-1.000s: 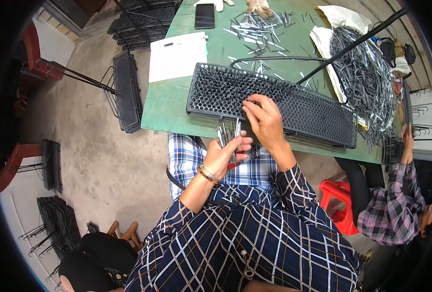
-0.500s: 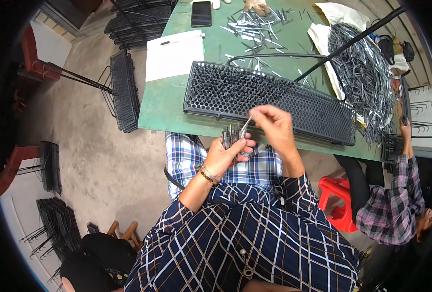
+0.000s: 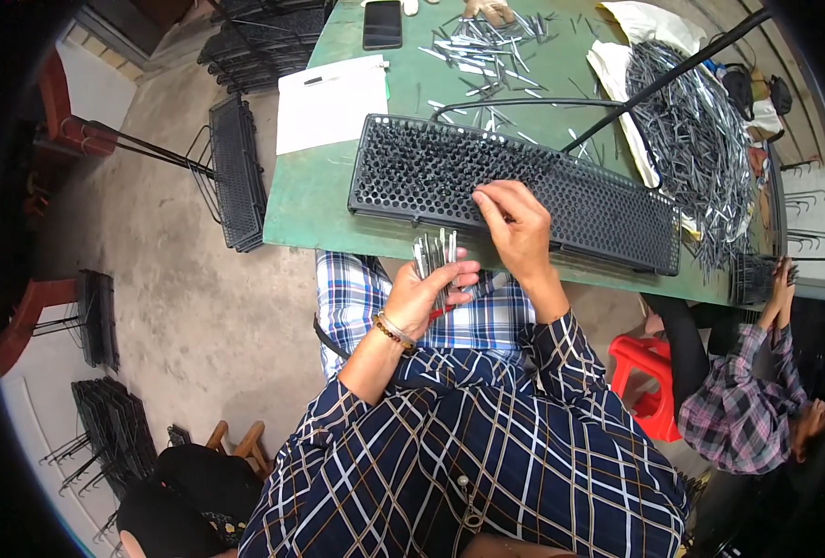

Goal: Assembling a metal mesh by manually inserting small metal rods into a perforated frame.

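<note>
My left hand (image 3: 420,296) is closed round a bundle of slender metal pieces (image 3: 436,251), their tips sticking up above the fingers, over my lap at the table's near edge. My right hand (image 3: 518,231) is pinched, fingertips down at the holes of a long black perforated rack (image 3: 607,216). What the fingertips hold, if anything, is hidden. Small dark pieces stand in many holes on the rack's left part; its right part shows bare holes. A black rod handle (image 3: 668,84) rises from the rack's far side.
Loose metal pieces (image 3: 477,56) lie on the green table (image 3: 310,205). A white sack (image 3: 612,79) holds a heap of similar pieces. A phone (image 3: 382,25) and white paper (image 3: 331,110) lie far left. A person in a plaid shirt (image 3: 742,400) works at the right, near a red stool (image 3: 645,381).
My right hand has moved from the bundle up and forward to the rack's holes. My left hand has shifted slightly left with the bundle. At the right, the other person's hands have moved.
</note>
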A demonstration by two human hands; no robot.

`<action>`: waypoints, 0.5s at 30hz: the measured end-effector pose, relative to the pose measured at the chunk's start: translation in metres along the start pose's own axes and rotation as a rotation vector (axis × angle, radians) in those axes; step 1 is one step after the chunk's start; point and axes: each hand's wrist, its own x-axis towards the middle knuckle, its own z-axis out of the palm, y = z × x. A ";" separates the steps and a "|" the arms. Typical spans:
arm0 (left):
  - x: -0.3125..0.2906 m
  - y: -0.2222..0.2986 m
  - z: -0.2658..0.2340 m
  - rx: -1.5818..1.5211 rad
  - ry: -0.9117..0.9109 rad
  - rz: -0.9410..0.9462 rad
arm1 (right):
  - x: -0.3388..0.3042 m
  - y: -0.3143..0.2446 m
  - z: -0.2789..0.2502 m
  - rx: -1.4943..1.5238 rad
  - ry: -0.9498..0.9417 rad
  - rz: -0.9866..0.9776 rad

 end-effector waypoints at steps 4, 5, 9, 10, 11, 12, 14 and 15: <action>0.000 0.000 0.002 -0.012 0.013 0.004 | 0.003 -0.004 0.002 -0.118 0.035 -0.119; 0.001 0.000 0.001 -0.012 0.012 0.003 | 0.003 -0.005 0.002 -0.118 0.034 -0.118; 0.001 0.001 -0.002 0.003 -0.025 -0.001 | 0.004 -0.004 0.002 -0.212 0.001 -0.189; 0.001 0.000 -0.002 0.002 -0.027 0.003 | 0.003 -0.004 0.003 -0.233 -0.035 -0.202; 0.001 0.000 -0.002 0.002 -0.027 0.003 | 0.001 -0.004 0.002 -0.232 -0.036 -0.203; 0.000 0.002 -0.001 0.007 -0.023 -0.001 | 0.001 -0.011 -0.001 -0.183 -0.044 -0.098; -0.003 0.005 0.001 0.010 -0.016 -0.003 | 0.001 -0.013 -0.004 -0.065 -0.032 0.040; -0.003 0.006 0.001 0.010 -0.014 0.004 | 0.002 -0.016 -0.008 0.011 -0.075 0.067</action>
